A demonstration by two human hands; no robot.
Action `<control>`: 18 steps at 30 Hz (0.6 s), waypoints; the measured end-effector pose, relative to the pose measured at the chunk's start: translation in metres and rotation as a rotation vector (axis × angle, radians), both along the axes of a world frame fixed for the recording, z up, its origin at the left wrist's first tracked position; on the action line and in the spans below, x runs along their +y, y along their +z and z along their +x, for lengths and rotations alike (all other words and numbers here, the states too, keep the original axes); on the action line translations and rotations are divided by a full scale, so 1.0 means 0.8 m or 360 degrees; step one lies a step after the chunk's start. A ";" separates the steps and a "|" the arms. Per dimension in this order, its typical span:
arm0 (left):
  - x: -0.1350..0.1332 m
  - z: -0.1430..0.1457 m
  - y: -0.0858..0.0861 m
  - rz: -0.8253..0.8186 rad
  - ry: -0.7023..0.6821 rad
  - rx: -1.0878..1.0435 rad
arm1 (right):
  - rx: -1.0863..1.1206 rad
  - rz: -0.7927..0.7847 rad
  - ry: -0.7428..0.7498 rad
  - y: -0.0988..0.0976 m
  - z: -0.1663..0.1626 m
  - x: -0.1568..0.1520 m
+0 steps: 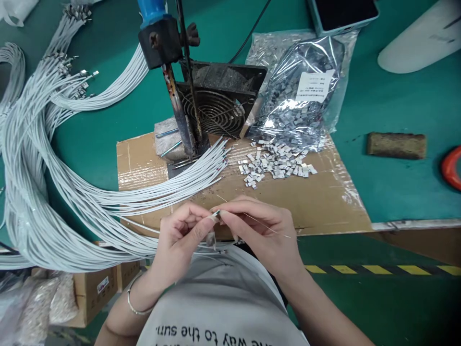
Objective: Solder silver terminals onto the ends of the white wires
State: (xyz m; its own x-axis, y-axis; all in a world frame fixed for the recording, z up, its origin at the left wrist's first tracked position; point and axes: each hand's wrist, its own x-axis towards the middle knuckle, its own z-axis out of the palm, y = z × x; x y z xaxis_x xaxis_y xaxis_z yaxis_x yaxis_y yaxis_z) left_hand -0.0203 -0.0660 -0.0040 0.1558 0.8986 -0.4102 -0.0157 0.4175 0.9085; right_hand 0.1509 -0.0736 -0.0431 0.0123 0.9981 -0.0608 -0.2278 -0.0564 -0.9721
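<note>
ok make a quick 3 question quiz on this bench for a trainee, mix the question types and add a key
1. Fill in the blank: the bracelet is worn on the same arm as the ____ hand.
2. True or false: the white wires lying in front of the blue-handled iron end to the left of the loose silvery pieces.
3. Open question: what device with a round grille stands between that iron and the clear plastic bag?

Key:
1. Left
2. True
3. A black fan
</note>
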 end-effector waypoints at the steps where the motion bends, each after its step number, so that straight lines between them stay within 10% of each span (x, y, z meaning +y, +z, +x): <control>1: 0.000 0.000 0.000 -0.0006 0.0007 -0.0005 | -0.0004 0.0001 -0.0002 -0.001 0.000 -0.001; 18: 0.000 0.004 0.000 0.0033 -0.0006 0.0011 | 0.0016 -0.0012 -0.0027 -0.004 -0.001 -0.009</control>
